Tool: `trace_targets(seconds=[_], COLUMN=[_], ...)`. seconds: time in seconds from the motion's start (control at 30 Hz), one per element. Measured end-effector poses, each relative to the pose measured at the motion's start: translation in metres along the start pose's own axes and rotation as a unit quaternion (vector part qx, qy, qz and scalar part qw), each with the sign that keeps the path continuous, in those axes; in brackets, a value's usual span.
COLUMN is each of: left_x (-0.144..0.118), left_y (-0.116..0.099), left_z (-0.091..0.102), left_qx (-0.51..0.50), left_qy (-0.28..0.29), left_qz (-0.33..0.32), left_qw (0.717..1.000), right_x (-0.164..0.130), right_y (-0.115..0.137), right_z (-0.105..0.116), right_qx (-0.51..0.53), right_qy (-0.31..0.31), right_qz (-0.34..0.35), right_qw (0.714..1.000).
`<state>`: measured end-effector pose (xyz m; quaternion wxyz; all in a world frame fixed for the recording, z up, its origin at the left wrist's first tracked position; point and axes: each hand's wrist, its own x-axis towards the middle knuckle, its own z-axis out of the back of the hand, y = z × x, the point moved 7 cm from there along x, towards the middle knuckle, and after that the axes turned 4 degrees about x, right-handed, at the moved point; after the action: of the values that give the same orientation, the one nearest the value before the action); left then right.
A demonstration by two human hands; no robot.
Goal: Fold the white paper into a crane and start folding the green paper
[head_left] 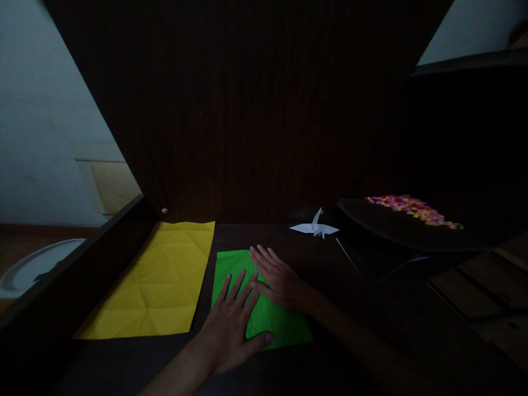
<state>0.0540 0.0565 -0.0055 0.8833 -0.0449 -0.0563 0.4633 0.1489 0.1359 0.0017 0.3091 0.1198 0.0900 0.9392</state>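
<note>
A green sheet of paper (284,327) lies on the dark wooden surface, partly covered by both hands. My left hand (235,319) rests on its left and middle part, fingers spread and the thumb pointing right. Just beyond it, my right hand (276,278) lies flat over the upper right part, its thumb close to the left fingertips. Left of the green sheet is a larger yellow sheet of paper (165,280) with many crossing creases. A white folded paper crane (317,229) stands behind and right of the green sheet.
A dark upright panel (256,110) rises behind the papers, and a raised edge (82,264) runs along the left. At right, a dark curved object (396,231) carries a strip of pink, red and yellow bits (412,209). A thin pale stick (348,257) lies near the crane.
</note>
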Motion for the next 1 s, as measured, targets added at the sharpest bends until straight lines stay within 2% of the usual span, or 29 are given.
trace_targets(seconds=[0.3,0.63,1.0], left_x=[0.002,0.000,-0.001], left_y=[0.000,0.000,0.000], left_z=[0.003,0.000,0.004], left_qx=[-0.008,0.001,0.008], left_qy=[-0.008,-0.016,-0.019], left_qz=[-0.001,0.002,0.000], left_qw=[1.000,1.000,1.000], right_x=[-0.021,-0.045,-0.077], right_y=[0.003,-0.001,0.005], right_z=[0.007,0.003,0.011], right_qx=[0.011,0.013,0.007], right_qy=[0.002,0.032,0.018], right_qz=[0.008,-0.028,-0.035], right_qw=[1.000,0.999,0.999])
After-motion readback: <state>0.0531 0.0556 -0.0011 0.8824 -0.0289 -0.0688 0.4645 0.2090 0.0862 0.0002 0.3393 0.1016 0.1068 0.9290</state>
